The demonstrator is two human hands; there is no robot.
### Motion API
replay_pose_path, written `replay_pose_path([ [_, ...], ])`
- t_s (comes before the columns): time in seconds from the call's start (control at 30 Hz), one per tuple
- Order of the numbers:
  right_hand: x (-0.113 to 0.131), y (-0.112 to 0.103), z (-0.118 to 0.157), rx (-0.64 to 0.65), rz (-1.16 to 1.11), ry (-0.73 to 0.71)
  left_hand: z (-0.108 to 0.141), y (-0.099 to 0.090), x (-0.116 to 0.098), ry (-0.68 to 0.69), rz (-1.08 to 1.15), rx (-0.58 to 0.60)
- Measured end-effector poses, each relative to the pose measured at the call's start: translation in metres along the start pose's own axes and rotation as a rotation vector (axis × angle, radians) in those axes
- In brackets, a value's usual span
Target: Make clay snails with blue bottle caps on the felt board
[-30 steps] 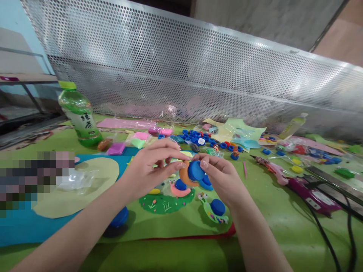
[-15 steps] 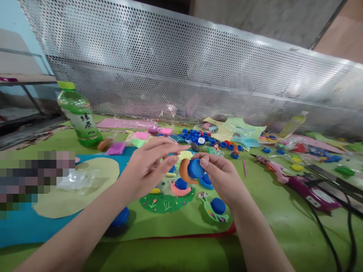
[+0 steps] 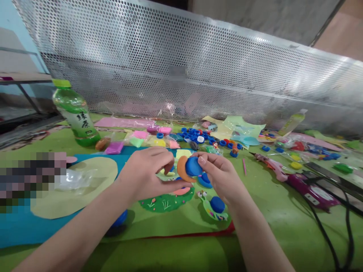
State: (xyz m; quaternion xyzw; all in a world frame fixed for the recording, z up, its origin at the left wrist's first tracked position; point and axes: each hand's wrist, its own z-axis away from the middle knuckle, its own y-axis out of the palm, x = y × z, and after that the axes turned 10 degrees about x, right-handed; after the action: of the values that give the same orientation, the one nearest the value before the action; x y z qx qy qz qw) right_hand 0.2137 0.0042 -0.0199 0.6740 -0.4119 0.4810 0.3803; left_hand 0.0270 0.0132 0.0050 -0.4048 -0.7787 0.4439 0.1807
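My right hand (image 3: 219, 172) pinches a blue bottle cap (image 3: 194, 166) between thumb and fingers. A crescent of orange clay (image 3: 183, 168) curves along the cap's left side. My left hand (image 3: 151, 170) is beside it, thumb stretched out at the crescent's lower end and fingers bent, apart from the thumb. Below the hands lies a green sheet (image 3: 170, 226) with a dark green clay patch (image 3: 159, 205). A pink clay snail (image 3: 183, 191) is partly hidden behind my left thumb. To the right sits a green clay snail (image 3: 208, 211) with a blue cap shell and stalked eyes.
Several blue caps (image 3: 193, 134) are heaped at the back. A green tea bottle (image 3: 75, 113) stands at the left. At the right lie a purple glue gun (image 3: 312, 190) with a black cable and a pink stick (image 3: 244, 166). A perforated metal panel (image 3: 159, 68) closes off the back.
My left hand has lowered, its fingers curling and its thumb reaching to the orange crescent's lower end. My right hand keeps hold of the cap, which has shifted slightly left.
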Motion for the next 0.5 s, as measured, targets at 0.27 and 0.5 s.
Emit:
replay_pose_path([
  [0.27,0.0017,0.0005,0.0017,0.011,0.018,0.014,0.0003,0.0013,-0.0002,0.012,-0.058,0.014],
  [0.5,0.0024,0.0017,0.0013,0.011,0.007,0.028,0.0021,0.0033,-0.0004,0.036,-0.088,0.005],
])
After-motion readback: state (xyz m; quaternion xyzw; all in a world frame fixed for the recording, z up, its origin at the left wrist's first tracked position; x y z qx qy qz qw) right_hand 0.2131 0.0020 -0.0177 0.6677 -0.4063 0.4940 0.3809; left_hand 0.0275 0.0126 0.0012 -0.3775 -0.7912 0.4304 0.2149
